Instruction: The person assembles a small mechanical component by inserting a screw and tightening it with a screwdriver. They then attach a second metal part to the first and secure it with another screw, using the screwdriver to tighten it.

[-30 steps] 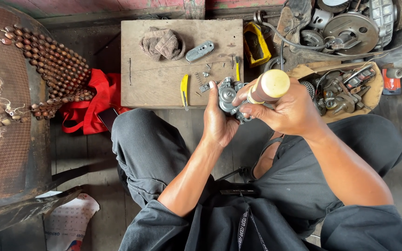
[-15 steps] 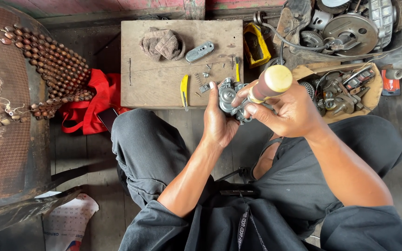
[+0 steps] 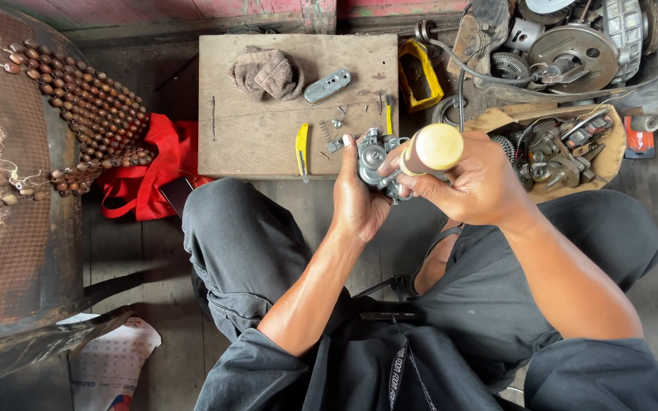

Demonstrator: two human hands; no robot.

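In the head view, a small grey metal assembly is being cradled in the left hand, whose fingers are curled closed around its underside, seemingly so that it is being kept steady above the lap. A tool with a pale rounded handle is being gripped in the right hand, the fingers wrapped shut around the shaft; its tip is being hidden behind the assembly, so the exact contact cannot be told. The assembly is being held between the two hands, touching both, just in front of the near edge of the wooden desk.

On the desk, a yellow-handled tool, a crumpled brown rag, a grey metal cover and small loose screws and springs are being kept within easy reach, judging by their spread. A tray of metal parts is lying just right of the hands, and a red cloth is lying well to the left.
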